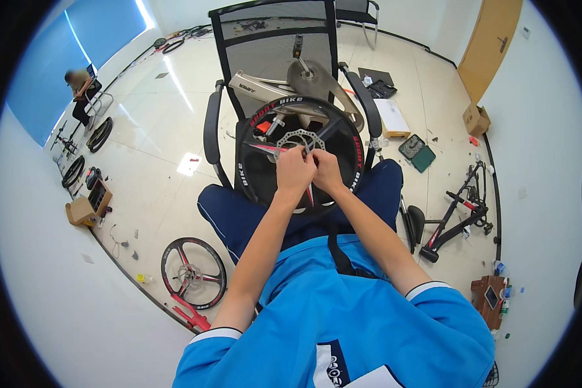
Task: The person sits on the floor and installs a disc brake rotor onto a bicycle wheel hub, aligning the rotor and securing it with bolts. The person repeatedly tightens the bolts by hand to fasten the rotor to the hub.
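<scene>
A small black bicycle wheel [244,150] with red-and-white trimmed spokes leans at my lap against the seat of a mesh office chair. At its middle sits a silver brake disc [317,140] with a scalloped edge. My left hand [295,171] and my right hand [327,171] meet over the hub at the disc's near edge, knuckles up. Both are closed, with fingertips pinched together. What they hold is hidden by the fingers. Behind the wheel, a silver frame part [252,87] and a grey crank guard [310,79] with a pedal rest on the chair.
The chair's armrests [212,129] flank the wheel. A second wheel [166,268] and a red fork [191,317] lie at lower left. On the right are a black bike frame [456,216], a green tool case [423,158] and a cardboard box [476,121]. A person [81,87] sits far left.
</scene>
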Available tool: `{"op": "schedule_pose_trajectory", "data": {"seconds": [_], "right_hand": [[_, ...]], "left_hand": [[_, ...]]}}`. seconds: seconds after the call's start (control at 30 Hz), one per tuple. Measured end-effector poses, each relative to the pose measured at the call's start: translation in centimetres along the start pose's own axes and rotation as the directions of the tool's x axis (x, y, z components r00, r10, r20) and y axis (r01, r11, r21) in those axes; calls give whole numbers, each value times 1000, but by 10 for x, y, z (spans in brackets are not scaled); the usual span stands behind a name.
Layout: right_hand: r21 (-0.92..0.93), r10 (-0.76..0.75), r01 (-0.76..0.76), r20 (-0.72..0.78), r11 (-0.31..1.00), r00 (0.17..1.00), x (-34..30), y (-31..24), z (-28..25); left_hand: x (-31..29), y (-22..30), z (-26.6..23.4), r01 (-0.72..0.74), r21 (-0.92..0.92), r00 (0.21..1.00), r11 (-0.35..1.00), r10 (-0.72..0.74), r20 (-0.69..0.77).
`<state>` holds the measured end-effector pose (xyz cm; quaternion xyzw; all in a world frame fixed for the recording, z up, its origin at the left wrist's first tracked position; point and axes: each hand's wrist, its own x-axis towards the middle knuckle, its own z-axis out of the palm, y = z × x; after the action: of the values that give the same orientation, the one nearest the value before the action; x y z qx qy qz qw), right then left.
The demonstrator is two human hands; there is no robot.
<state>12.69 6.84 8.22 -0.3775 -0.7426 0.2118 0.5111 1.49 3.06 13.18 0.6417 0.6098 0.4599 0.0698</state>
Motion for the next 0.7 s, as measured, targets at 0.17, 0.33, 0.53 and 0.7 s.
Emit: {"op": "schedule_pose_trajectory", "data": {"seconds": [0.17, 0.33, 0.53, 0.7], "right_hand": [[-9, 28, -29, -7, 1000, 1000, -1, -6, -1], [-2, 17, -17, -19, 1000, 1000, 1, 9, 2], [34, 50, -50, 8, 998, 999, 0, 12, 2], [25, 68, -67, -16, 997, 998, 0, 5, 1]], "left_hand": [[-2, 2, 6, -67, 191, 997, 979, 58, 52], [4, 8, 6, -135, 199, 984, 971, 109, 139], [9, 0, 7, -205, 136, 971, 969, 184, 153], [10, -9, 0, -243, 22, 961, 970, 238, 140]]}}
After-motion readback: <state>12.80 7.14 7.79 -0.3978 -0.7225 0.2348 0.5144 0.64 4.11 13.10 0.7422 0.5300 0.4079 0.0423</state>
